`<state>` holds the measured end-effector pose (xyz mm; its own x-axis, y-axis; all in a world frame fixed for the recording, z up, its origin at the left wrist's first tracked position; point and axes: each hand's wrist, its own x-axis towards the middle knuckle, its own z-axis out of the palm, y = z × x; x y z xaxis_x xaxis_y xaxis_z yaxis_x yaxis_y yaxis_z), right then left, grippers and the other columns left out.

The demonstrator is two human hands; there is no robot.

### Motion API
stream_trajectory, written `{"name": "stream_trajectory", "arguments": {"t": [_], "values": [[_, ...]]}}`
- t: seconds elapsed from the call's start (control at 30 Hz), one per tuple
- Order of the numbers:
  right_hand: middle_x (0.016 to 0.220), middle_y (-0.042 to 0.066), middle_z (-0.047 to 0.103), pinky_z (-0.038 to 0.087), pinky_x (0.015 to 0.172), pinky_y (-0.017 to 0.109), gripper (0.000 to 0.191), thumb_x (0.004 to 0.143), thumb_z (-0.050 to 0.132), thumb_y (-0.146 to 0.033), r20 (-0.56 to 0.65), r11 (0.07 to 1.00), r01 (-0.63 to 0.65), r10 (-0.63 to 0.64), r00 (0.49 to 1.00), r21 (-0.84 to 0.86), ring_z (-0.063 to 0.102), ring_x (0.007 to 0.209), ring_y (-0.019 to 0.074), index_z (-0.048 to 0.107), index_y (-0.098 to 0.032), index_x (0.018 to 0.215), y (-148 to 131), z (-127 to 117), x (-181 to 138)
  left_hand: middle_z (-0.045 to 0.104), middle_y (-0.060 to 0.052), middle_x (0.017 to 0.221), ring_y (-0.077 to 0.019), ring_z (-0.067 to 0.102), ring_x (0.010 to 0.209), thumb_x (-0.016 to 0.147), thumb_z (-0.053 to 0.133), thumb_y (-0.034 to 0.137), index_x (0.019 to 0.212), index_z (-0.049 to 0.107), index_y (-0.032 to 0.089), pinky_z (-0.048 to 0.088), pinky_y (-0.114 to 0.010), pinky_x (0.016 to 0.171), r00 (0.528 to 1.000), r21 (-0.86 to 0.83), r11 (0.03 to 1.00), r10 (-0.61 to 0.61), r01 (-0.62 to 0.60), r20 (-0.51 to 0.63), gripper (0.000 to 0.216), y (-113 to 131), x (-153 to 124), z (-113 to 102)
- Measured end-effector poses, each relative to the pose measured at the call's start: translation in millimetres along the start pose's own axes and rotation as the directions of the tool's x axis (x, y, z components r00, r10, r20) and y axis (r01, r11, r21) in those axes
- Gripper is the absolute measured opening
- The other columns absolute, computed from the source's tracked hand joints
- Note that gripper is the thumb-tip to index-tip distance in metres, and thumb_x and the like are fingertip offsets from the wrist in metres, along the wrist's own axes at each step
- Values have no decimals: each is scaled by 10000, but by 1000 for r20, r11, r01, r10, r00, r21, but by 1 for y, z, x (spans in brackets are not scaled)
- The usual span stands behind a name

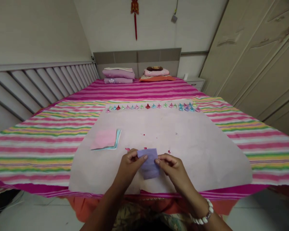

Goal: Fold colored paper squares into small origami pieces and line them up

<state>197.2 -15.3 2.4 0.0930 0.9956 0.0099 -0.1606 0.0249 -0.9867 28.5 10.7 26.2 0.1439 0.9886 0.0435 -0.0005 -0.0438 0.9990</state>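
A purple sheet of paper (149,165) is held up between my two hands, above the near part of a large pale sheet (195,163). My left hand (132,163) pinches its left edge with the thumb on the front. On the opposite edge, my right hand (170,165) grips the paper between thumb and fingers; a white bead bracelet (205,213) circles that wrist. To the left lies a small stack of square papers (104,139), pink on top with blue beneath. Tiny red scraps (169,151) lie just beyond my hands.
Several small folded paper pieces (147,106) in many colours form a row along the pale sheet's far edge, clustered at the right. Striped bedding (43,138) surrounds the sheet. Folded purple bedding (118,75) rests by the headboard, with a rail (50,70) at left and a wardrobe (262,61) at right.
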Motion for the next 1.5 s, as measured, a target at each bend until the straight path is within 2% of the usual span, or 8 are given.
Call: {"name": "stream_trajectory", "arguments": {"t": [0.17,0.33,0.57,0.73,0.87,0.97,1.17,1.5], "values": [[462,-44,558,321,347,206,294,718,727,-438,22,999,-29,29,999,20,411,338,74,721,-173,846,-1,1,0,510,41,485,-86,413,464,682,737,276,764,752,168,307,-210,452,1000,129,992,-7,9,-17,137,6,-3,-3],[514,-10,632,470,451,250,238,732,729,-365,31,997,67,-68,997,32,572,431,127,722,-185,888,0,1,-3,674,0,582,-142,592,502,635,711,173,973,724,177,460,-249,515,983,-11,986,-164,166,77,338,6,-8,-5],[912,53,666,526,511,275,136,715,742,-278,18,963,270,-270,963,-5,627,524,120,732,-210,832,-2,-1,-5,743,-50,906,-222,662,860,652,695,99,815,759,220,494,-309,779,986,134,981,129,-142,102,212,1,-10,-7],[778,34,636,501,527,267,104,704,758,-270,12,940,329,-329,944,-86,607,577,135,718,-200,769,-4,0,-5,728,-62,850,-225,643,831,674,727,155,737,753,212,481,-314,774,978,158,966,197,-204,62,88,2,-10,-5],[647,-9,594,476,524,249,165,689,778,-280,-70,962,272,-272,960,-5,580,568,127,653,-193,752,-3,2,-3,703,-51,766,-197,625,751,693,742,246,641,695,182,474,-282,691,993,54,992,118,-118,-3,95,2,-12,1],[710,-8,638,493,558,262,365,670,794,-263,-133,966,238,-223,966,104,597,582,124,607,-204,977,-3,5,-2,688,-24,708,-171,627,697,670,762,261,676,641,172,475,-261,650,999,-67,998,16,-19,-48,150,0,-13,6],[721,-53,609,515,662,284,793,668,786,-222,-163,967,169,-139,977,189,623,669,125,387,-235,1353,-2,9,-1,684,17,687,-158,652,698,632,795,210,1271,471,168,488,-267,691,996,-171,984,-66,57,-52,718,-5,-12,12],[706,-7,669,491,613,291,543,715,758,-341,-92,981,74,-58,994,181,594,614,144,580,-198,1208,-3,7,-4,746,-62,818,-216,677,778,690,758,323,867,721,148,499,-312,723,968,-205,959,-154,195,197,252,1,-8,10]]}}
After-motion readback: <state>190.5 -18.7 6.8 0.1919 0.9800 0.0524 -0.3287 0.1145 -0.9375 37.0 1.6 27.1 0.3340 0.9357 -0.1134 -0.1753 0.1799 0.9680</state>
